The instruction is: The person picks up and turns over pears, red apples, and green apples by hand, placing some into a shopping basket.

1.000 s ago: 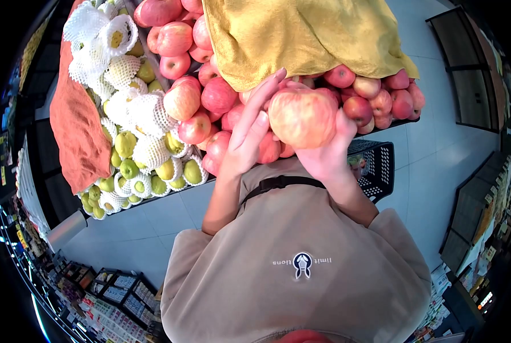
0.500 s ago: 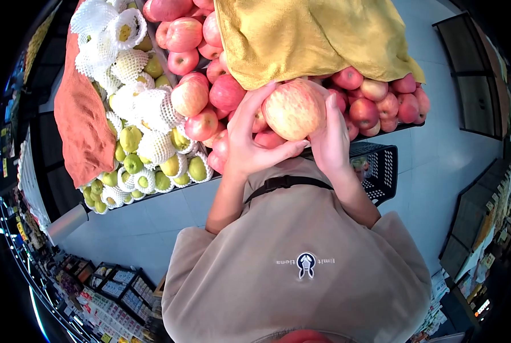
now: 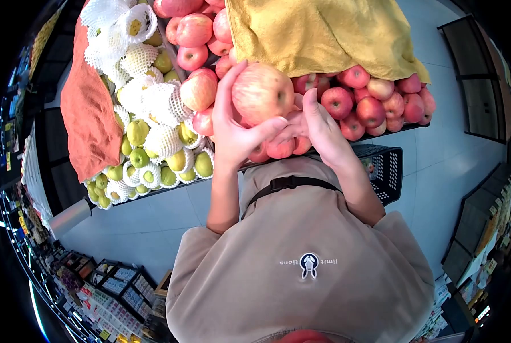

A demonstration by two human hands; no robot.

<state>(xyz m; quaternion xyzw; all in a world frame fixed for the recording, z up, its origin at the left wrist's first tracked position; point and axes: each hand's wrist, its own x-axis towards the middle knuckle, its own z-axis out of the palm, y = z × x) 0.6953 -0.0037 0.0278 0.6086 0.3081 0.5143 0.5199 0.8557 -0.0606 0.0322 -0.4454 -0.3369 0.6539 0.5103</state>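
A large pink-and-yellow apple (image 3: 260,93) is held up in front of the fruit display, its dimpled end facing right. My left hand (image 3: 235,123) grips it from the left and below, thumb along its underside. Just right of the apple, my right hand (image 3: 321,126) is open, thumb raised and fingers spread toward the left, holding nothing. Red apples (image 3: 336,103) are piled behind and on both sides of the hands. A yellow cloth (image 3: 324,37) covers the pile's upper part.
Pears and green fruit in white foam nets (image 3: 162,142) fill the display's left part, edged by an orange cloth (image 3: 92,114). Below the apples at right is a dark perforated basket (image 3: 388,174). Shelves with packaged goods (image 3: 121,286) stand at lower left.
The apple has moved left and turned, now in my left hand alone. My right hand has let go of it and opened beside it. The view has shifted slightly.
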